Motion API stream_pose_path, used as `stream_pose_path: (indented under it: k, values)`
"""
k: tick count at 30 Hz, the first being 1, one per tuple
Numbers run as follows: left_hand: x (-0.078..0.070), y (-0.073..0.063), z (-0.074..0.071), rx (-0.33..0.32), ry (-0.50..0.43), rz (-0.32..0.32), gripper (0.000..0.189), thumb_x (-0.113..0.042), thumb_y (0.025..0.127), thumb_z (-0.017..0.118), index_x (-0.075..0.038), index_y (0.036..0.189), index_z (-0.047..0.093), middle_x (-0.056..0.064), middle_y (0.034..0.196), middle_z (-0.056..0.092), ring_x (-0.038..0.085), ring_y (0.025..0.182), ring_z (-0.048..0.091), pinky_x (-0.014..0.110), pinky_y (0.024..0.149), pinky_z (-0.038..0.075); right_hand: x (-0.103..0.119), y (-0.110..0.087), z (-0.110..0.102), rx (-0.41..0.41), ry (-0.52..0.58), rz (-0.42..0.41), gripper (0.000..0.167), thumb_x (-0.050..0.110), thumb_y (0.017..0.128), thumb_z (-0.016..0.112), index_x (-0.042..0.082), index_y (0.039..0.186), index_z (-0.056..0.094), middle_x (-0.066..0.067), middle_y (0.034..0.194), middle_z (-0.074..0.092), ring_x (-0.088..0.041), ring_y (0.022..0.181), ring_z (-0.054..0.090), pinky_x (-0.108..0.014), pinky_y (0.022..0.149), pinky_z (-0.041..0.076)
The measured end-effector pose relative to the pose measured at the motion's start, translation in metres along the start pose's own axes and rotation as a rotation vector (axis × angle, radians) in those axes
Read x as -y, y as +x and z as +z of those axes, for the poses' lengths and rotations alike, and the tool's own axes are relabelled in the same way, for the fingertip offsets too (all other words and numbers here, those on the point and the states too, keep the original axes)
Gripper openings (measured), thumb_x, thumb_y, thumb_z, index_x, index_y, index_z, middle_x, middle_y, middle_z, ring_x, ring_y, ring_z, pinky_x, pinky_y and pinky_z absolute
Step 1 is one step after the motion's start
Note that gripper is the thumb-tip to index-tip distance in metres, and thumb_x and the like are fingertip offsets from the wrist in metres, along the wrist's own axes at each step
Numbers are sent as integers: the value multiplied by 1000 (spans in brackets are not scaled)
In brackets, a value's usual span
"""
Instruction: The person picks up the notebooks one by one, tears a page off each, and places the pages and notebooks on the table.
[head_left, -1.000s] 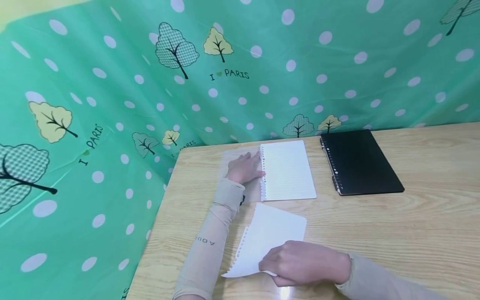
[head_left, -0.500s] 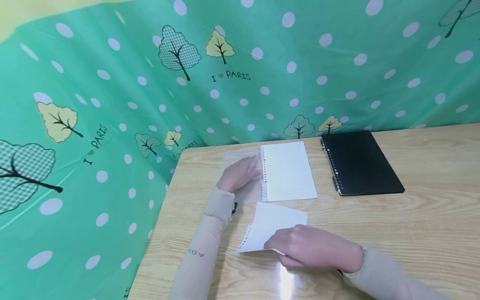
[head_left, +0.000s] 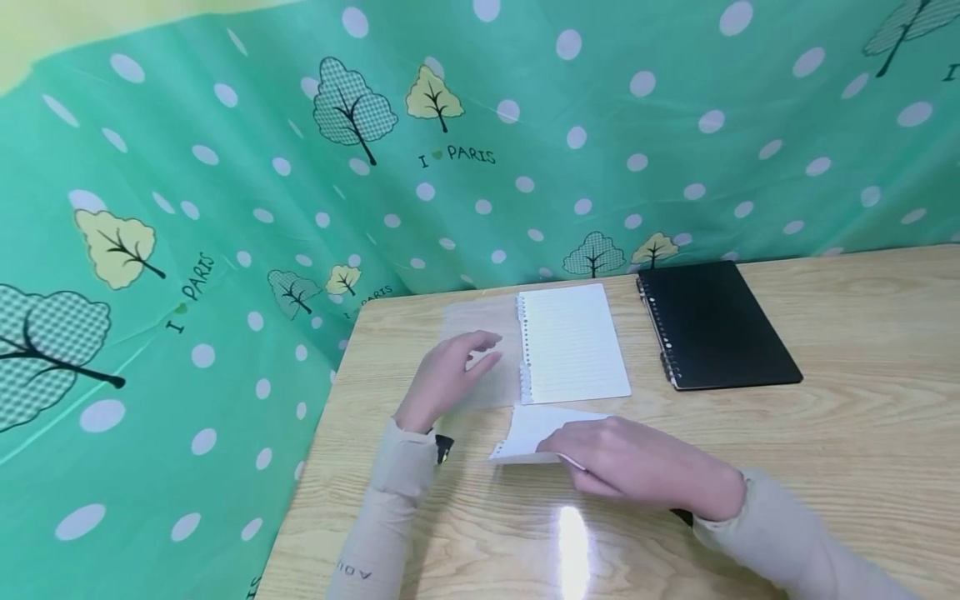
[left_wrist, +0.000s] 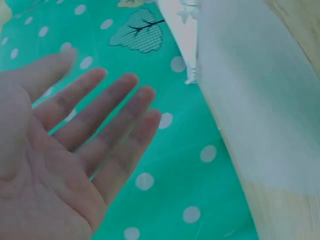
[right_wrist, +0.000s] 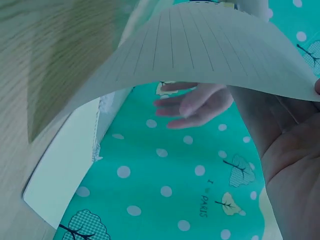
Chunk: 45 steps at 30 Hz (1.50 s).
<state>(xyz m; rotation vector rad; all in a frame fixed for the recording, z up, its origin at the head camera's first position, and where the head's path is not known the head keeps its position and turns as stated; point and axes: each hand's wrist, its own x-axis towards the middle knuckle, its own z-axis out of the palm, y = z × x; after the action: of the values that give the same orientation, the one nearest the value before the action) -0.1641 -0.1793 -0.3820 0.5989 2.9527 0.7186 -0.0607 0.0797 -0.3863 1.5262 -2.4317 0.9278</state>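
Observation:
My right hand (head_left: pixel 618 462) pinches the near edge of a loose sheet of paper (head_left: pixel 532 429) with torn binder holes along its left side. In the right wrist view the lined sheet (right_wrist: pixel 180 50) arches upward from the table. My left hand (head_left: pixel 446 379) holds nothing and hovers above the translucent cover (head_left: pixel 483 312) of an open ring notebook (head_left: pixel 573 342). The left wrist view shows this hand's fingers (left_wrist: pixel 112 117) extended and spread. Lined white pages fill the notebook's right side, beyond the loose sheet.
A black ring-bound notebook (head_left: pixel 720 325) lies closed to the right of the open one. Both rest on a wooden table (head_left: pixel 862 433). A green polka-dot curtain (head_left: pixel 480 200) borders the table's back and left side.
My left hand has lifted off the notebook's translucent cover and drawn back toward me. My right hand has moved forward, raising the sheet's near edge and folding more of it upward.

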Motion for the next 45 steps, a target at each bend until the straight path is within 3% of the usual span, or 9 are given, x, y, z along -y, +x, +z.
stream_pose_path:
  k: [4,9,15,20,25,32,35,41,45]
  values:
    - [2,-18,-6,39,-9,38,28,-8,97,61,-15,123,68,-1,119,71,17,106,67,34,92,55,-2,0,-4,-35,2,13,26,2,92,52,13,112,64,8,102,69,2,84,59,-17,79,55]
    - [7,-40,-11,201,-101,88,40,5,91,60,-12,126,67,0,121,70,22,109,66,36,94,54,-5,1,-9,-76,-24,26,27,0,90,52,13,111,64,8,102,69,1,80,57,-18,76,56]
    - [12,-52,-17,414,-228,148,52,7,85,67,-12,133,61,1,128,66,20,115,63,38,100,52,-6,1,-15,-114,-38,44,27,0,91,52,12,111,63,10,98,65,2,79,54,-17,71,52]
    - [13,-54,-16,494,-303,161,45,-7,85,75,-20,127,66,-10,124,66,9,111,61,33,99,51,-7,0,-17,-134,-37,40,27,-2,91,51,11,112,63,11,94,62,2,79,54,-18,72,54]
    - [10,-53,-15,423,-417,186,19,-24,88,76,-20,107,76,-11,104,73,8,94,66,35,88,57,-9,-1,-19,-174,-43,36,29,-3,89,53,9,112,65,9,93,63,0,77,54,-19,68,54]
    - [2,-55,-19,272,-459,222,12,-21,93,71,-11,92,77,6,88,75,11,78,68,29,74,59,-8,-2,-27,-226,-54,59,30,-4,90,53,8,114,67,3,102,70,-5,84,63,-27,71,60]
    - [0,-56,-20,235,-471,218,14,-20,93,70,-11,85,76,7,81,74,17,73,68,27,70,58,-7,-2,-30,-253,-61,62,28,-2,92,54,7,116,66,1,104,72,-6,84,66,-25,73,60]
    - [-4,-56,-21,220,-540,186,13,-18,92,71,-7,86,75,5,82,74,17,72,71,34,71,61,-6,-2,-34,-306,-62,97,30,0,91,62,6,120,63,-2,105,73,-6,83,67,-19,74,58]
    - [-2,-54,-17,241,-525,136,15,-20,92,71,-8,84,73,5,82,73,18,71,71,30,70,61,-8,-2,-35,-306,-77,168,39,-1,86,70,5,123,61,-4,108,73,-5,81,66,-23,70,59]
